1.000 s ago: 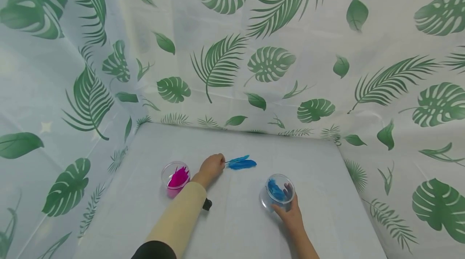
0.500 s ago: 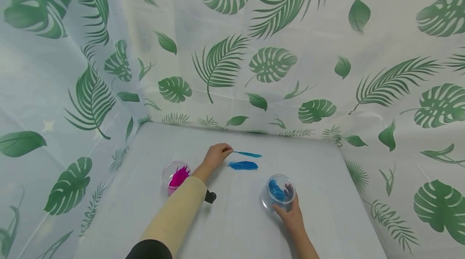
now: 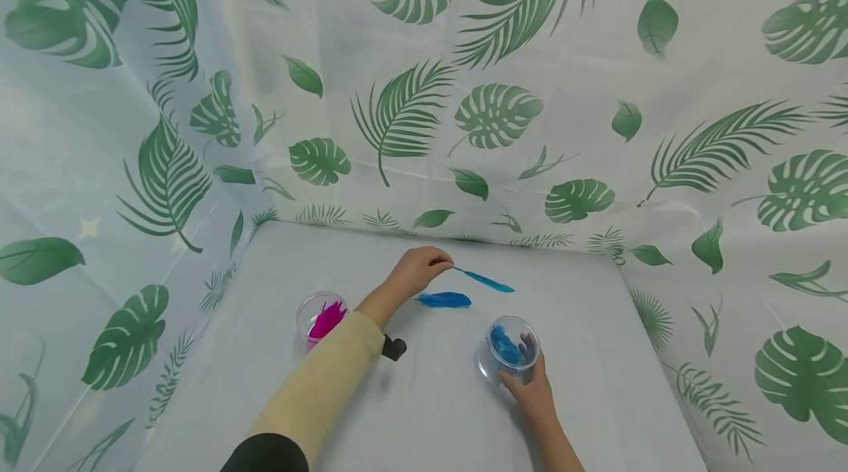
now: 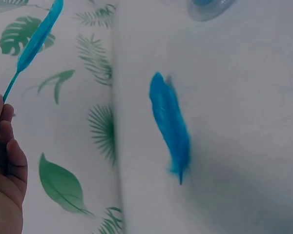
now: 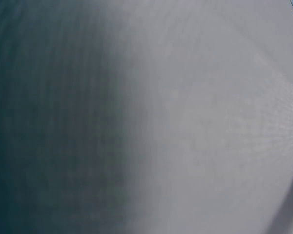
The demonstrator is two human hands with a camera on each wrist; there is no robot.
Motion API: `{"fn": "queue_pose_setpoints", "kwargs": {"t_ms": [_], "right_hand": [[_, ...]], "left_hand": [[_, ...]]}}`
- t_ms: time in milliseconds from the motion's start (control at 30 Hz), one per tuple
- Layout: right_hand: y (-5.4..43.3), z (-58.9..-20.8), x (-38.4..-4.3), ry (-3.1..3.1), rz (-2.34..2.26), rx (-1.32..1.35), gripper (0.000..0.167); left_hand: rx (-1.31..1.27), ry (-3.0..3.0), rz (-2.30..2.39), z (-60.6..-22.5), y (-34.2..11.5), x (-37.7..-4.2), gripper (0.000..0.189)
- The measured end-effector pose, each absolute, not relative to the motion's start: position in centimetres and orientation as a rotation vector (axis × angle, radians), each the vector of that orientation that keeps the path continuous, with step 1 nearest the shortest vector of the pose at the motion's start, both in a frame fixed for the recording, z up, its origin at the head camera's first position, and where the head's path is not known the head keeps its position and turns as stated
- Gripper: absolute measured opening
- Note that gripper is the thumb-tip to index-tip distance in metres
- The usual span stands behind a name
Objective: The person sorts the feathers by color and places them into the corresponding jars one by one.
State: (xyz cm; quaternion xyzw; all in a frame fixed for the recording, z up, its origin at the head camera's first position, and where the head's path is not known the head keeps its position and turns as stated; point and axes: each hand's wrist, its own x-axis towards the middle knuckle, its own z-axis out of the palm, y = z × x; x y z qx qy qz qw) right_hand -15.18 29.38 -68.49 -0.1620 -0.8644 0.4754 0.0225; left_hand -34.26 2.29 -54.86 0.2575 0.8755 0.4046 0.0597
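Note:
My left hand (image 3: 417,270) pinches a blue feather (image 3: 489,280) by its quill, above the far part of the table. In the left wrist view the feather (image 4: 38,40) points up from thumb and fingertips (image 4: 8,111). A second blue feather (image 3: 445,300) lies flat on the table just below that hand. On the right, my right hand (image 3: 532,391) grips a clear round jar (image 3: 488,363) from its right side, fingers curled about the wall. Blue feathers (image 3: 505,345) are inside the jar. The right wrist view is mostly a blurred pale surface.
A clear jar (image 3: 299,319) with bright pink feathers (image 3: 327,319) stands to the left, partly behind my left sleeve (image 3: 324,376). The white table (image 3: 424,413) meets a leaf-printed curtain (image 3: 411,37) at the back and sides.
My left hand has picked one blue feather off the pair on the table and carried it up and to the right. The right hand and its jar have stayed in place.

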Motion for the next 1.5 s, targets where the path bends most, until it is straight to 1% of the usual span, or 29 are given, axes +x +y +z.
{"fn": "queue_pose_setpoints", "kwargs": {"t_ms": [167, 400, 533, 767, 1033, 1267, 1500], "right_hand": [[29.2, -68.4, -15.1, -2.681, 1.477, -0.534, 0.115], [29.3, -68.4, -15.1, -2.696, 1.486, -0.556, 0.116], [29.4, -68.5, -15.2, -2.693, 1.482, -0.56, 0.116], [29.2, -68.9, -15.1, -2.663, 1.461, -0.498, 0.113], [29.3, -68.6, -15.2, -2.665, 1.494, -0.517, 0.114], [29.5, -68.4, -15.2, -2.675, 1.515, -0.514, 0.115], [29.6, -68.7, -15.1, -2.647, 1.503, -0.45, 0.112]], "left_hand": [[0.867, 2.614, 1.206, -53.7, 2.5, -34.0, 0.024], [1.008, 2.579, 1.021, -51.4, 2.6, -33.9, 0.022], [1.094, 2.536, 0.959, -50.7, 3.0, -33.7, 0.022], [1.18, 2.518, 0.801, -51.3, 4.6, -32.8, 0.019], [1.256, 2.49, 0.678, -51.6, 6.8, -31.5, 0.02], [1.25, 2.473, 0.656, -53.1, 8.7, -30.1, 0.018], [1.256, 2.441, 0.669, -55.0, 10.0, -28.9, 0.015]]}}
